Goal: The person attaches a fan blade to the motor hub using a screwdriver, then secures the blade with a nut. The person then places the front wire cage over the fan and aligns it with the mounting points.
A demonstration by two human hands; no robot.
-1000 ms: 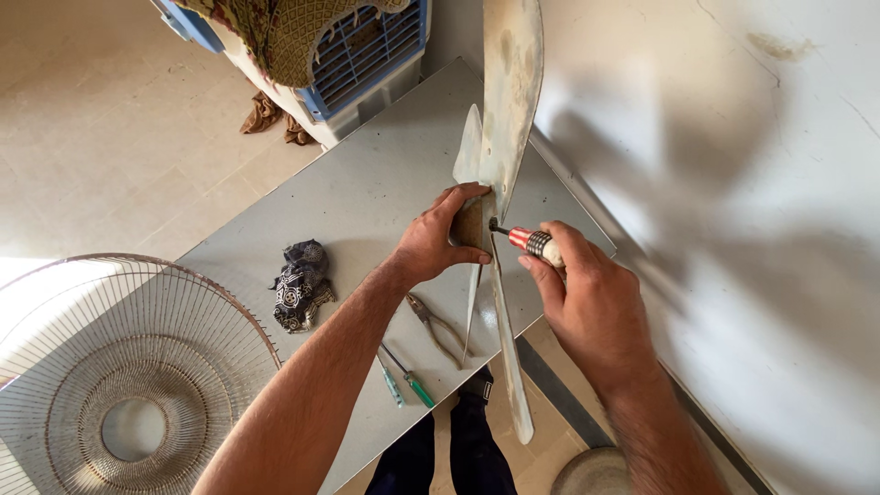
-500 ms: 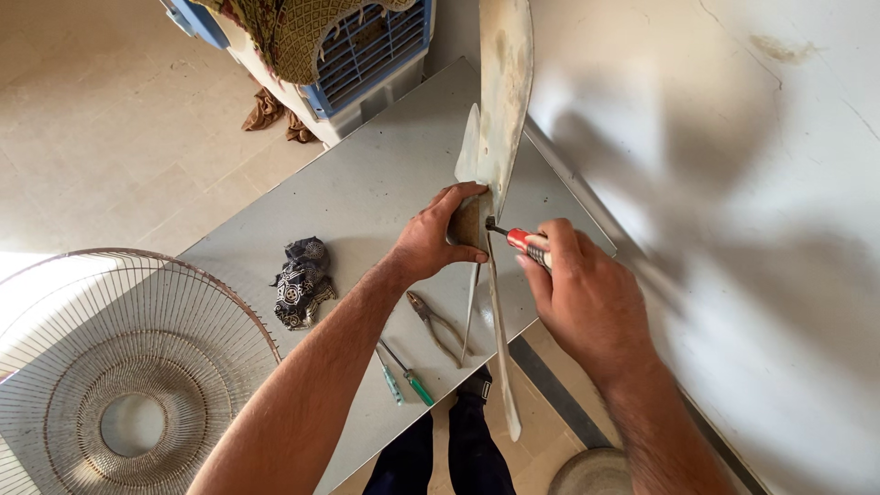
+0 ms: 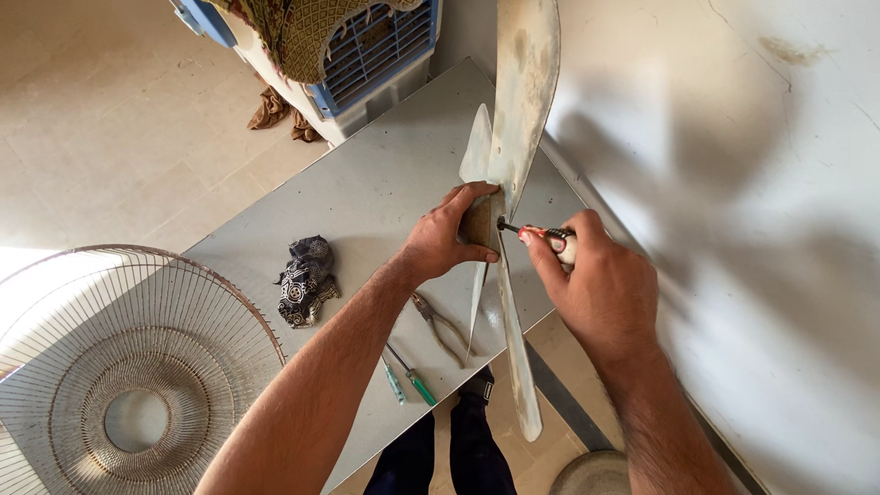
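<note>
A dusty grey fan blade assembly (image 3: pixel 522 82) stands on edge over a grey table (image 3: pixel 367 192). My left hand (image 3: pixel 449 240) grips its brown hub (image 3: pixel 477 223) from the left side. My right hand (image 3: pixel 596 284) holds a red-and-white handled screwdriver (image 3: pixel 543 233), with its tip set against the hub from the right. One blade points up past the frame's top and another runs down toward my legs.
Pliers (image 3: pixel 438 325) and two green-handled screwdrivers (image 3: pixel 408 376) lie near the table's front edge. A crumpled dark patterned cloth (image 3: pixel 304 280) sits at the middle left. A round wire fan guard (image 3: pixel 128 376) rests at the left. A blue-and-white air cooler (image 3: pixel 367 55) stands behind.
The blade assembly and both hands stay at the hub. My right hand and the screwdriver have shifted slightly; the view moved a little.
</note>
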